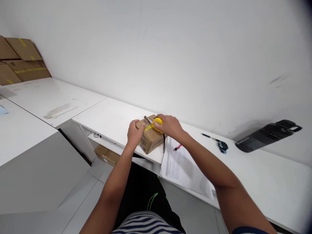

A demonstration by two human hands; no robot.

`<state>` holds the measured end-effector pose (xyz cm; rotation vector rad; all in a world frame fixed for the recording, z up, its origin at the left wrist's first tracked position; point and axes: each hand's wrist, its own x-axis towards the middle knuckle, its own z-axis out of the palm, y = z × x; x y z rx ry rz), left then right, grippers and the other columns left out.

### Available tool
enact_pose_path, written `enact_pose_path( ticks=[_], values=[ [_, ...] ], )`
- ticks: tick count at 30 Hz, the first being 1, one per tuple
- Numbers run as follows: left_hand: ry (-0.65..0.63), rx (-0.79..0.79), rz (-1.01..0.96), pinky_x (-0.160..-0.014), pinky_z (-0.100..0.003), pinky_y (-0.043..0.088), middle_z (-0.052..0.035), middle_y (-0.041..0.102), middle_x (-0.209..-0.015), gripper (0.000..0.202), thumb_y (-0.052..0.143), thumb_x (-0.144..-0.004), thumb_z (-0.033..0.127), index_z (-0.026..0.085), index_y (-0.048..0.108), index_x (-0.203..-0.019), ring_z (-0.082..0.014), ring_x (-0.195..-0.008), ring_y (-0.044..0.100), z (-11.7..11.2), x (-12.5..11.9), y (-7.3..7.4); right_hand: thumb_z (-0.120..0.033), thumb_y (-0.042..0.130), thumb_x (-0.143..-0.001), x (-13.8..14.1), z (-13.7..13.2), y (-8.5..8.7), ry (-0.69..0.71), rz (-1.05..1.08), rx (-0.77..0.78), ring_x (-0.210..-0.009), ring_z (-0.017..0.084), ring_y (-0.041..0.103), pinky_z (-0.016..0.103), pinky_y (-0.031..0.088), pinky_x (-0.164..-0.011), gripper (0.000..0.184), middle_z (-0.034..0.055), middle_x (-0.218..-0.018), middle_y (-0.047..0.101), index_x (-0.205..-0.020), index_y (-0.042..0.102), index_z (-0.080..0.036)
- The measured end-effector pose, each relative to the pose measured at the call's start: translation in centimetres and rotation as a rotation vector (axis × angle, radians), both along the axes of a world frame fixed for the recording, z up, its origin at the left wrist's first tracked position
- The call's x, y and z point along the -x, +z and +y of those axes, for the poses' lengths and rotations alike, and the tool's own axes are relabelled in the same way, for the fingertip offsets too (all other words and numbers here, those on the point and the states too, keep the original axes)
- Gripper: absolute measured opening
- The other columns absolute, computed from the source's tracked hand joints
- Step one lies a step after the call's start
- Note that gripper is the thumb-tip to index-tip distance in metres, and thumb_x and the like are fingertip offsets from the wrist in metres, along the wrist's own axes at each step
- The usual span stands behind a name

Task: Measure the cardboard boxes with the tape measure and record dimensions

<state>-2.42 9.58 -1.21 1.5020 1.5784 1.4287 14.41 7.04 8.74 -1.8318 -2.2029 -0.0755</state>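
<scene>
A small brown cardboard box (152,139) rests on the white desk near its front edge, with a strip of yellow tape on it. My left hand (134,132) grips the box's left side, thumb on top and fingers around the edge. Closed in my right hand (170,124) is a yellow tape measure (158,123), held over the top of the box. Its short length of blade (149,120) points left, the metal hook near the box's far left edge. A black strap hangs beneath my right hand.
Printed papers (176,162) and a pink pen (177,147) lie right of the box. Farther right are a black pen (209,136), a dark blue object (222,147) and a black bottle (265,136). Cartons (29,70) stand at far left; small boxes (107,155) sit below the desk.
</scene>
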Motion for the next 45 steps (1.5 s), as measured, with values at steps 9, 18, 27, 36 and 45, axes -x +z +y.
enact_pose_path(
  ticks=[9, 18, 27, 36, 45],
  values=[
    [0.000, 0.005, -0.039, -0.089, -0.036, 0.049, -0.0079, 0.063, -0.115, 0.039, 0.063, -0.081, 0.042, 0.022, 0.057, -0.114, -0.0232, -0.103, 0.061, 0.2, -0.1, -0.2, -0.043, 0.051, -0.086, -4.4, -5.3, -2.2, -0.043, -0.027, -0.041, -0.076, 0.021, 0.065, 0.028, 0.039, -0.060, 0.040, 0.0030, -0.095, 0.073, -0.121, 0.063, -0.027],
    [-0.023, 0.003, -0.156, -0.089, -0.035, 0.050, -0.0085, 0.061, -0.116, 0.042, 0.065, -0.080, 0.042, 0.021, 0.055, -0.115, -0.0219, -0.102, 0.061, 0.2, -0.1, -0.3, -0.047, 0.049, -0.087, -1.2, -0.7, -0.4, -0.013, 0.227, -0.160, -0.090, 0.024, 0.066, 0.032, 0.047, -0.071, 0.040, 0.0049, -0.106, 0.073, -0.118, 0.062, -0.025],
    [-0.076, -0.142, -0.401, -0.092, -0.036, 0.052, -0.0129, 0.060, -0.121, 0.056, 0.055, -0.086, 0.051, 0.018, 0.043, -0.129, -0.0220, -0.109, 0.061, -3.9, 4.3, -4.5, -0.056, 0.053, -0.081, -3.9, 2.4, -2.3, -0.115, 0.965, -0.294, -0.081, 0.021, 0.065, 0.033, 0.053, -0.066, 0.052, 0.0098, -0.104, 0.069, -0.114, 0.061, -0.017],
    [-0.096, -0.127, -0.070, -0.119, -0.048, 0.026, -0.0171, 0.033, -0.153, 0.064, 0.051, -0.089, 0.055, 0.020, 0.041, -0.140, -0.0279, -0.147, 0.027, -4.3, 2.6, -6.8, -0.055, 0.064, -0.074, -2.0, 0.8, -2.8, 0.039, 1.083, 0.101, -0.062, 0.016, 0.061, 0.025, 0.048, -0.043, 0.043, 0.0038, -0.085, 0.069, -0.101, 0.066, -0.021],
    [-0.276, 0.043, -0.342, -0.111, -0.039, 0.041, -0.0141, 0.041, -0.152, 0.089, 0.069, -0.080, 0.050, 0.021, 0.027, -0.152, -0.0285, -0.137, 0.045, -4.7, -1.6, -0.6, -0.052, 0.063, -0.080, -0.7, 0.3, -0.3, 0.249, 0.672, 0.098, -0.080, 0.020, 0.068, 0.034, 0.055, -0.072, 0.042, 0.0038, -0.097, 0.073, -0.110, 0.066, -0.023]
  ],
)
